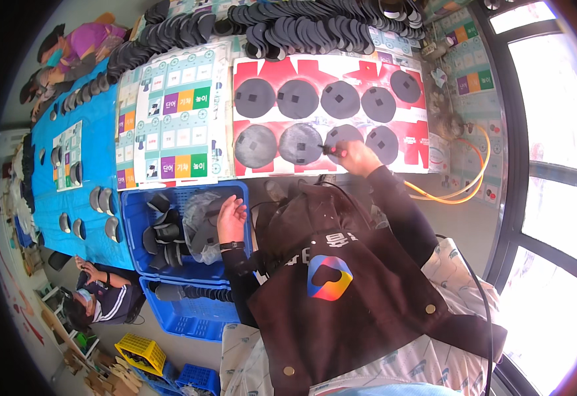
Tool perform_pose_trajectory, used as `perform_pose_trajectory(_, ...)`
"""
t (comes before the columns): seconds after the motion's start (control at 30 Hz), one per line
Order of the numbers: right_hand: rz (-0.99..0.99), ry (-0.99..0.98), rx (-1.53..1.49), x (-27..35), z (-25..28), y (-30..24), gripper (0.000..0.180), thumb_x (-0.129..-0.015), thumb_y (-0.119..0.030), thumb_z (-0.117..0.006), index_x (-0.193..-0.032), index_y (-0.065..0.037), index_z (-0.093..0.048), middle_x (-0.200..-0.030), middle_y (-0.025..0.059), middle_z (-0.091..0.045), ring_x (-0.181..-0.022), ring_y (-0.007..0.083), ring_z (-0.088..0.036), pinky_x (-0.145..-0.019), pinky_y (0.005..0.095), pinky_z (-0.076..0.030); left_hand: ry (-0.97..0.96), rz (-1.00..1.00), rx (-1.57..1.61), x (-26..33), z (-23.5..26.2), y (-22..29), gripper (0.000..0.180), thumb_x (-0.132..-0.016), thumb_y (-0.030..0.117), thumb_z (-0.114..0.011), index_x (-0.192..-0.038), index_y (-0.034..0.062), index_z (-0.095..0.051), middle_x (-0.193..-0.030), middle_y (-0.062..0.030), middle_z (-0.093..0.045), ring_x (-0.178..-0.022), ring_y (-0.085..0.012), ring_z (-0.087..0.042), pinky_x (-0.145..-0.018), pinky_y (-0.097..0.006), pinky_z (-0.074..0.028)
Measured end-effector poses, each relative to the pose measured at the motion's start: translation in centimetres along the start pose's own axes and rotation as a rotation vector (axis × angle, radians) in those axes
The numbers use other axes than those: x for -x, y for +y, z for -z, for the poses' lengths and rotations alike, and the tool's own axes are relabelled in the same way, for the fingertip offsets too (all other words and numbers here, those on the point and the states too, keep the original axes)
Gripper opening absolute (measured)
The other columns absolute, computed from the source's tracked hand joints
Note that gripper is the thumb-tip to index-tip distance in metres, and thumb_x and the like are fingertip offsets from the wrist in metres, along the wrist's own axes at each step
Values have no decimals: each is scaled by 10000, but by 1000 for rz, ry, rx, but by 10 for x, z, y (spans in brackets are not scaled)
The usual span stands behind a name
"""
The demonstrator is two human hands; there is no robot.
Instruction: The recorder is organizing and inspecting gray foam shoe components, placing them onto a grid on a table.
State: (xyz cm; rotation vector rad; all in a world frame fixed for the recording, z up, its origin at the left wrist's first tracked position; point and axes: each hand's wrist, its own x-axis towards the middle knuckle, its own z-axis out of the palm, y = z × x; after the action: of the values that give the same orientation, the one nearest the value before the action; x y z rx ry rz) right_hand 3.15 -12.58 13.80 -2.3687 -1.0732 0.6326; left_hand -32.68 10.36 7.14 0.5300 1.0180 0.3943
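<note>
Both hands are at work over a low surface covered with sheets. The right hand is closed around a small dark tool with a red grip, its tip pressed on a grey round pad in the lower row of a red and white sheet. Nine more such pads lie on that sheet in two rows, each with a small dark square at its middle. The left hand hangs over a blue plastic crate, fingers loosely curled and partly open, touching the clear plastic bag and dark curved pieces inside; whether it grips anything cannot be told. A dark watch sits on that wrist.

A second blue crate below holds more dark pieces. Left of the red sheet lies a white printed sheet with coloured squares, and beyond it a blue cloth with dark curved pieces along its edges. Heaps of dark pieces run along the far edge. An orange hose loops at the right. Another person sits at lower left.
</note>
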Motion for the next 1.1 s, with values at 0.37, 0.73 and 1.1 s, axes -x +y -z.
perform_pose_trajectory(0.37, -60, -15, -68, 18, 3, -14, 225, -851, -170, -588, -978, -20, -698, -831, 280, -670, -840, 465, -661, -754, 526, -526, -15, 9, -95, -2, -8, 4, 323, -968, 189, -608, -1266, 65, -600, -1118, -63, -683, -948, -171, -639, -808, -305, -501)
perform_pose_trajectory(0.73, -90, -111, -163, 11, -16, -17, 241, -835, -165, -569, -970, -14, -701, -862, 279, -664, -860, 465, -646, -774, 522, -505, 19, 28, -96, -3, -3, 7, 322, -965, 167, -606, -1266, 53, -595, -1103, -70, -684, -933, -172, -642, -797, -308, -507)
perform_pose_trajectory(1.1, -326, 104, -168, 51, 38, 15, 261, -896, -205, -567, -1050, -29, -686, -901, 274, -678, -922, 467, -646, -802, 511, -507, -18, 13, -96, -5, 9, 2, 323, -978, 196, -584, -1277, 75, -599, -1136, -59, -674, -949, -171, -634, -822, -310, -501)
